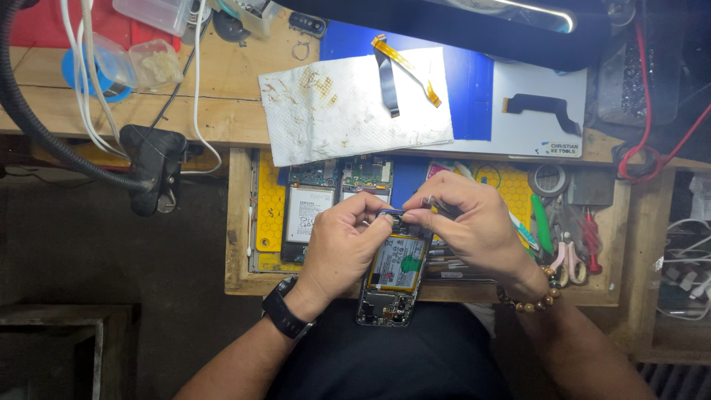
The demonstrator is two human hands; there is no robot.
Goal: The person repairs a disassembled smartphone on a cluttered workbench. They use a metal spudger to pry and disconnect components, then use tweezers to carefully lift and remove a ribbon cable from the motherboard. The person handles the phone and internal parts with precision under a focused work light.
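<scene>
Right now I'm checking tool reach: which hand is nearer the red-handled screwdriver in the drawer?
Right. The right hand is just left of the red-handled screwdriver; the left hand lies farther left, beyond the opened phone.

A: Where is the light coming from?

B: From twelve o'clock. A lamp head (474, 30) hangs over the bench, and a thin strip of white glare runs along its rim toward one o'clock.

A: So the middle is bright?

B: Yes. The paper towel (348, 104) and the white mat (533, 111) are almost washed out, and the opened phone (396, 267) and both hands are evenly lit and sharp.

A: And the edges?

B: Dim. From seven to nine o'clock the floor sinks into near black, and the five o'clock corner is dark too. The black hose (29, 126) at nine o'clock bows, hinting at wide-angle distortion.
</scene>
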